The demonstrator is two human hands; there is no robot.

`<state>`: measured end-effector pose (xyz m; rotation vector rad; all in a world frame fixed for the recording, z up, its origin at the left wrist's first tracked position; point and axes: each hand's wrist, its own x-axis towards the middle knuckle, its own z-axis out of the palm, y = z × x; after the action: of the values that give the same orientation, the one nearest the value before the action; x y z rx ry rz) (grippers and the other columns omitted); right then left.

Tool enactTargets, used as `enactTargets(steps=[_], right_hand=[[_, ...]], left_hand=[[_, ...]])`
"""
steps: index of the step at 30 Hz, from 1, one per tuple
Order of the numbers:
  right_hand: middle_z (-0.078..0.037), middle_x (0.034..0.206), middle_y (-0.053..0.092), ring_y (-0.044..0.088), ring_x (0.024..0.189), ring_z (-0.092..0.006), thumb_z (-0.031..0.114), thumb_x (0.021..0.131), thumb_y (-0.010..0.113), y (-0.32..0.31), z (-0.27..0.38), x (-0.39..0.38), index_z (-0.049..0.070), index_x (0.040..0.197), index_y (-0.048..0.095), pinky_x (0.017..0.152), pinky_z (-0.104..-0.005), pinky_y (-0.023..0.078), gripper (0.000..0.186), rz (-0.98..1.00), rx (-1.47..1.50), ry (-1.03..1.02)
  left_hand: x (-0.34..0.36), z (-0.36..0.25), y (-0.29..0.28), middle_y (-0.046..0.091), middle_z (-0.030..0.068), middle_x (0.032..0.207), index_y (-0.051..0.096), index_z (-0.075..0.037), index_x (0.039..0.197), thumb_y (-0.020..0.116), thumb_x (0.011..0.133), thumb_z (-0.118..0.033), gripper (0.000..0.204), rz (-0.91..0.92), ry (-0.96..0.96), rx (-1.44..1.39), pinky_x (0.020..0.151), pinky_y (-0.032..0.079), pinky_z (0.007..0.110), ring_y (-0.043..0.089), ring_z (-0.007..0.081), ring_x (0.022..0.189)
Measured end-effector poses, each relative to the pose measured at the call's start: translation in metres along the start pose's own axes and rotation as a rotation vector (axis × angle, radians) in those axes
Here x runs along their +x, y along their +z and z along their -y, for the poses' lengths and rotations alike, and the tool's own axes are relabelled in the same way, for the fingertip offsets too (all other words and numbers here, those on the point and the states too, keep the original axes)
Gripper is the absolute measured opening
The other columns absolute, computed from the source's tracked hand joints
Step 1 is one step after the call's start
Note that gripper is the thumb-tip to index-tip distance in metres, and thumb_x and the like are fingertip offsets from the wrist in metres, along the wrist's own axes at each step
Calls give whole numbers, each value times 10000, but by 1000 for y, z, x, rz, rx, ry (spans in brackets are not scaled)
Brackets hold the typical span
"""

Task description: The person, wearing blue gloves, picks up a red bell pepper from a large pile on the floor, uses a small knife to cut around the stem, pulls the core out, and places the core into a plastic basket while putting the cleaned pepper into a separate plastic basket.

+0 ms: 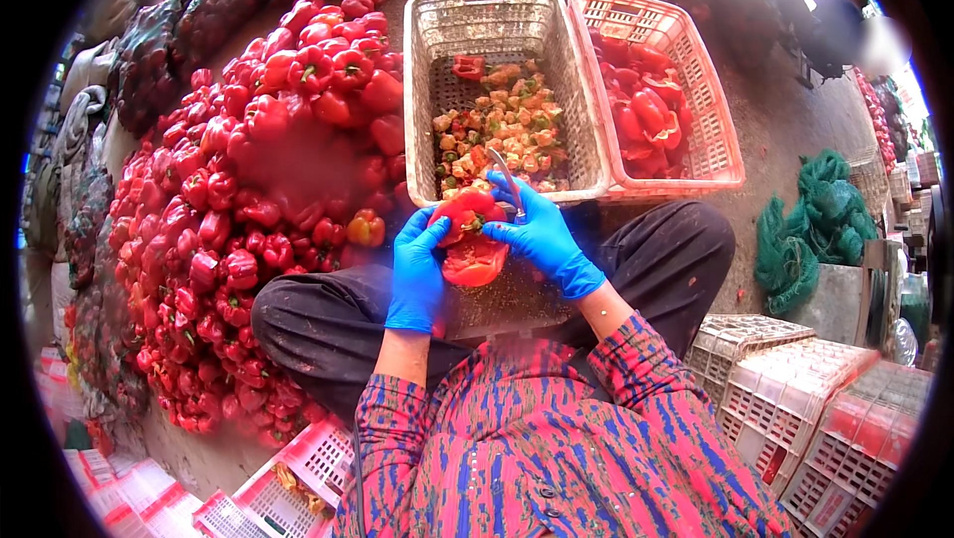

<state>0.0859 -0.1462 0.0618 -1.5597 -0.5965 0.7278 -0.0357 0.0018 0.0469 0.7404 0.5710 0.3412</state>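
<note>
Over crate, pepper stem-up

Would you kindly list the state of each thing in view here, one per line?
Pepper: cut open, held in both hands.
Left hand: gloved, gripping the pepper.
Right hand: gloved, holding a knife at the pepper.
White crate: partly filled with cores and scraps.
Pink crate: partly filled with cut peppers.
Pepper pile: whole, heaped on the floor.
Green netting: bunched up.
</note>
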Motion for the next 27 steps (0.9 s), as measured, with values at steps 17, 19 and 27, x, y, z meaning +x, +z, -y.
enactTargets(steps=[17,19,27], right_hand=[[-178,858,656,654,785,-380,182,890,631,12,-21,11,64,1024,590,665,-446,515,183,-160,-581,-205],[-197,894,663,679,797,-332,190,895,650,10,-18,20,51,1135,599,678,-414,520,282,-333,-659,-253],[-90,1058,665,503,554,-60,181,949,618,-46,11,5,51,1345,525,465,-205,425,427,-493,208,165]], left_hand=[[-13,17,-3,678,126,1042,616,17,1117,587,913,-31,211,-197,50,36,715,612,375,685,219,894],[-12,17,-2,678,128,1049,614,24,1139,583,914,-28,233,-200,59,28,725,610,365,686,219,896],[1,4,16,665,122,1098,611,-5,1181,583,910,-48,276,-252,188,-45,764,598,418,671,239,966]])
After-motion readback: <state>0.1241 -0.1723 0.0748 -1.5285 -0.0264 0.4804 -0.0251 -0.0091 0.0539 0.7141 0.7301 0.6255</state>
